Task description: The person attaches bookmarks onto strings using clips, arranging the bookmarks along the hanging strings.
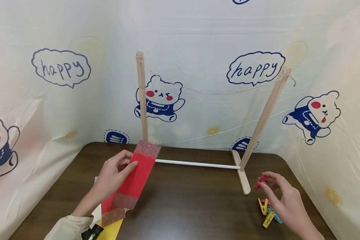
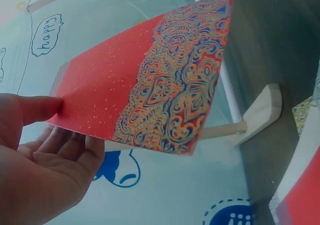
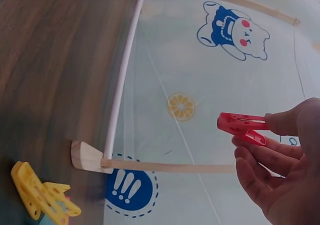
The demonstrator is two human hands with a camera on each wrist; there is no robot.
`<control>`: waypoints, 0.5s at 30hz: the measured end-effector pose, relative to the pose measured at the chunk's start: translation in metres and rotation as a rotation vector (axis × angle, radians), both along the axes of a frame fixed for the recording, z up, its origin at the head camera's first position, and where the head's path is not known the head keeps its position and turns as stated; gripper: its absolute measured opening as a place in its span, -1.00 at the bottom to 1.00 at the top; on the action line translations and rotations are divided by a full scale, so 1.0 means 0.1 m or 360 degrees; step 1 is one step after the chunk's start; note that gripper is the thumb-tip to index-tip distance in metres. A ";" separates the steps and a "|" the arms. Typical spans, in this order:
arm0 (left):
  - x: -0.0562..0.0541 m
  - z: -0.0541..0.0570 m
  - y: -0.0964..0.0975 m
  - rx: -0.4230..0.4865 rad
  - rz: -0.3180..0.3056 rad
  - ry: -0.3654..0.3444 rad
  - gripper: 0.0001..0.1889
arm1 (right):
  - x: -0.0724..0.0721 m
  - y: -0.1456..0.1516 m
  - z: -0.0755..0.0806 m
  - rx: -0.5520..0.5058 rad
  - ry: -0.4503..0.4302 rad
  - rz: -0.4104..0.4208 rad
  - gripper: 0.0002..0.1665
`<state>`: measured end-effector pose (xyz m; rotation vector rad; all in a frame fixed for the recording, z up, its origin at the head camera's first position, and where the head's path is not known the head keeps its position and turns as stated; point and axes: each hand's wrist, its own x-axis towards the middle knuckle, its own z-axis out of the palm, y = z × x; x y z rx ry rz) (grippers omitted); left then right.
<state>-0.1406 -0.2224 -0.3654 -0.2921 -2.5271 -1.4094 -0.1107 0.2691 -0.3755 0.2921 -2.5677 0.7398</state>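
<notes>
My left hand [image 1: 115,171] pinches a red paper card [image 1: 141,170] with patterned bands at both ends, thumb on its face. In the left wrist view the card [image 2: 107,85] tilts away above the table, its ornate blue and gold border outward. Between thumb and fingers, my right hand [image 1: 288,200] holds a red clothespin [image 1: 260,182], which the right wrist view shows as a plastic clothespin [image 3: 242,125]. Below that hand lie several loose clothespins, among them a yellow clothespin [image 1: 268,220] and a blue one [image 1: 276,216].
A wooden frame stands at the back: left post [image 1: 142,100], right post [image 1: 264,120], white crossbar [image 1: 198,163] and wooden foot [image 1: 243,181]. A thin string [image 1: 216,92] sags between the post tops. More papers, including a yellow sheet [image 1: 112,230], lie under my left forearm. A printed curtain surrounds the table.
</notes>
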 end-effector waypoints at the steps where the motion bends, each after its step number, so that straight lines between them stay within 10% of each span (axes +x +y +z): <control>1: -0.01 0.02 -0.01 -0.0003 0.0005 0.0016 -0.75 | 0.00 -0.01 0.01 -0.0010 0.0012 0.0014 -0.59; 15: -0.17 0.31 -0.02 -0.0071 0.0025 0.0195 -0.73 | -0.13 -0.27 0.21 -0.0059 0.0232 0.0228 -0.51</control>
